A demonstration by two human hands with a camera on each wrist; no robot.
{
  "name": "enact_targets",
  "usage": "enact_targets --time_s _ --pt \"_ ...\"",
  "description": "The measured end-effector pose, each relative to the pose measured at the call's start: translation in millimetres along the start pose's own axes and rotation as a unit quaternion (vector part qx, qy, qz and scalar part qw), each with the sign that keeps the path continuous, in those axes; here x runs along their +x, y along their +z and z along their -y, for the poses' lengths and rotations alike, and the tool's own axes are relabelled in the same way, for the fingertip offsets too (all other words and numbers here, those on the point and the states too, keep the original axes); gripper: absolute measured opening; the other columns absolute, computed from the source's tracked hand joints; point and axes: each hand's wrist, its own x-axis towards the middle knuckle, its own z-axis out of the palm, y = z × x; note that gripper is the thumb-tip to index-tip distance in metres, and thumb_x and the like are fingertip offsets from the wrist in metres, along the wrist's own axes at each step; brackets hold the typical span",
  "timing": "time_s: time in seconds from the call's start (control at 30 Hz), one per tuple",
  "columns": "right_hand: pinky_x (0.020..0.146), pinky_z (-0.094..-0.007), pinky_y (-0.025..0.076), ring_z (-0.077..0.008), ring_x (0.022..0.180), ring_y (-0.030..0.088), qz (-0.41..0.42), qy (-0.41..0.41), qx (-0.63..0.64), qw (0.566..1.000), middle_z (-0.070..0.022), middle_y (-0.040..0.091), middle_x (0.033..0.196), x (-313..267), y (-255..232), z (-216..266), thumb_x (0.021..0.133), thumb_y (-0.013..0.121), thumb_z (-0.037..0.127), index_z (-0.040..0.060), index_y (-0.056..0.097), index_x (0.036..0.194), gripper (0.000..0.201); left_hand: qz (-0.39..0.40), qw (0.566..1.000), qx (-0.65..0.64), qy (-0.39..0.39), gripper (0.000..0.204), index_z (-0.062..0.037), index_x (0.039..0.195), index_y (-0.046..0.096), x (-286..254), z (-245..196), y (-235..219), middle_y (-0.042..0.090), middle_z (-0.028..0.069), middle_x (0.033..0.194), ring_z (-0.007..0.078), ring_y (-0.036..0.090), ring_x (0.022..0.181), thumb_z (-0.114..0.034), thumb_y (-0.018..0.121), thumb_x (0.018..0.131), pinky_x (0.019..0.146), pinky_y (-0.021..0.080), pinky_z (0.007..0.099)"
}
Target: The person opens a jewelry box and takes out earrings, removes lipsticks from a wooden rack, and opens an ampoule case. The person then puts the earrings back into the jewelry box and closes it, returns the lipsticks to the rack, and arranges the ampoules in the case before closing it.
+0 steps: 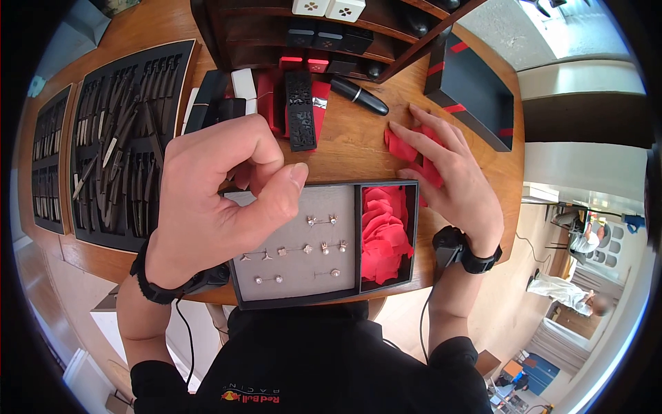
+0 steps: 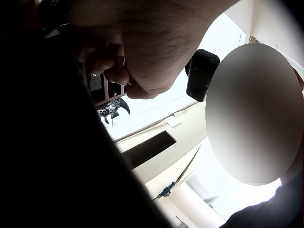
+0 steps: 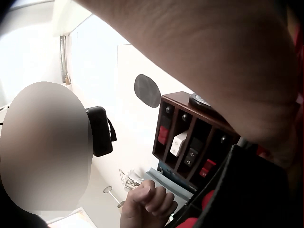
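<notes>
My left hand [image 1: 224, 190] hovers above the left part of a black-rimmed jewellery box [image 1: 289, 293], fingers curled in and thumb alongside the index finger; no thing shows in its grasp. Several small stud earrings [image 1: 325, 248] sit on the box's grey pad, some hidden under this hand. The right compartment holds red artificial petals [image 1: 386, 238]. Beyond that compartment, my right hand [image 1: 458, 179] rests over loose red petals [image 1: 401, 146] on the table, fingers spread and slightly bent, petals showing between thumb and fingers. In the right wrist view the left hand [image 3: 147, 204] appears as a fist.
Black trays [image 1: 124, 152] of dark slim pieces lie at left. A wooden shelf [image 1: 238, 41] with small boxes stands at the back. Nearer are a carved black piece [image 1: 300, 110], a dark pen-like cylinder [image 1: 359, 95] and, at right, a black box lid [image 1: 476, 93] with red ribbon.
</notes>
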Motion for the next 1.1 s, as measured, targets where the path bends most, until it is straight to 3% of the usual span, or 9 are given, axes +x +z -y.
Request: enact_targets --time_s 0.2,0.33,0.43,0.53,0.6,0.8,0.93,1.0,1.1 --pt "0.119 -0.0492 0.045 -0.0402 0.146 0.047 0.056 0.004 0.019 0.998 -0.0177 0.053 0.156 -11.5 -22.3 -10.3 0.075 0.085 0.003 0.0186 0.075 0.134 0.062 0.003 1.000 0.010 0.003 0.028 -0.0048 0.074 0.054 0.5 0.7 -0.2 0.052 0.0000 0.068 0.0096 0.047 0.062 -0.008 0.077 0.091 0.057 0.036 0.0256" --pt "0.118 -0.0495 0.046 -0.0418 0.147 0.045 0.026 0.005 -0.032 0.999 -0.0181 0.053 0.156 -17.8 -34.3 -2.5 0.072 0.088 0.003 0.0200 0.075 0.133 0.065 -0.024 0.999 0.011 0.033 0.028 -0.0048 0.073 0.055 1.5 7.4 3.2 0.053 -0.0018 0.064 0.0045 0.048 0.056 -0.006 0.079 0.087 0.050 0.037 0.0214" --pt "0.117 -0.0498 0.047 -0.0431 0.149 0.042 0.000 0.071 0.019 0.997 -0.0186 0.052 0.155 -16.2 -28.9 -0.6 0.067 0.091 0.003 0.0213 0.075 0.132 0.070 -0.017 0.999 0.014 0.038 0.028 -0.0044 0.073 0.055 1.8 7.3 3.2 0.054 -0.0014 0.065 0.0041 0.048 0.056 -0.005 0.079 0.086 0.050 0.037 0.0214" --pt "0.115 -0.0485 0.048 -0.0418 0.144 0.047 0.029 0.034 0.058 0.997 -0.0163 0.056 0.151 -9.8 -23.3 -5.4 0.067 0.091 0.002 0.0184 0.076 0.130 0.067 -0.020 1.000 0.008 0.021 0.027 -0.0043 0.073 0.055 0.8 5.0 4.0 0.054 -0.0011 0.065 0.0038 0.049 0.057 -0.004 0.079 0.086 0.050 0.037 0.0212" --pt "0.105 -0.0445 0.055 -0.0383 0.129 0.060 0.026 -0.016 0.029 0.999 -0.0134 0.064 0.140 -7.2 -20.4 -8.3 0.070 0.088 -0.003 0.0116 0.079 0.119 0.053 -0.019 1.000 0.003 0.010 0.027 -0.0041 0.073 0.056 0.6 3.5 3.3 0.054 -0.0011 0.065 0.0038 0.050 0.057 -0.004 0.079 0.086 0.051 0.038 0.0209" --pt "0.084 -0.0355 0.062 -0.0312 0.097 0.073 0.013 0.039 0.075 0.996 -0.0126 0.072 0.114 0.2 -19.7 -17.2 0.075 0.081 -0.010 0.0046 0.081 0.105 0.033 -0.013 0.999 0.022 0.021 0.026 -0.0041 0.073 0.056 1.2 4.3 1.2 0.054 -0.0009 0.065 0.0039 0.050 0.058 -0.004 0.079 0.086 0.051 0.039 0.0210" --pt "0.086 -0.0331 0.061 -0.0274 0.095 0.074 -0.048 0.060 0.106 0.991 -0.0128 0.073 0.111 -2.1 -30.1 -12.9 0.079 0.077 -0.014 0.0020 0.080 0.106 0.032 -0.018 1.000 0.006 0.016 0.027 -0.0044 0.073 0.056 0.0 3.4 2.5 0.054 -0.0009 0.065 0.0043 0.050 0.057 -0.004 0.079 0.086 0.051 0.038 0.0215" --pt "0.088 -0.0319 0.060 -0.0229 0.095 0.075 -0.134 0.047 0.262 0.955 -0.0130 0.074 0.110 -8.4 -33.8 -3.7 0.081 0.074 -0.018 -0.0022 0.079 0.105 0.029 -0.010 0.999 0.008 0.039 0.027 -0.0045 0.073 0.056 0.7 5.3 2.1 0.054 -0.0009 0.065 0.0046 0.049 0.056 -0.004 0.080 0.086 0.050 0.037 0.0218" --pt "0.090 -0.0330 0.061 -0.0210 0.100 0.074 -0.104 0.010 0.338 0.935 -0.0142 0.074 0.110 -15.9 -36.7 13.2 0.081 0.075 -0.018 -0.0030 0.079 0.105 0.029 -0.013 0.999 0.011 0.042 0.027 -0.0046 0.073 0.056 0.8 5.8 2.3 0.054 -0.0011 0.065 0.0046 0.049 0.056 -0.004 0.080 0.086 0.050 0.037 0.0218"
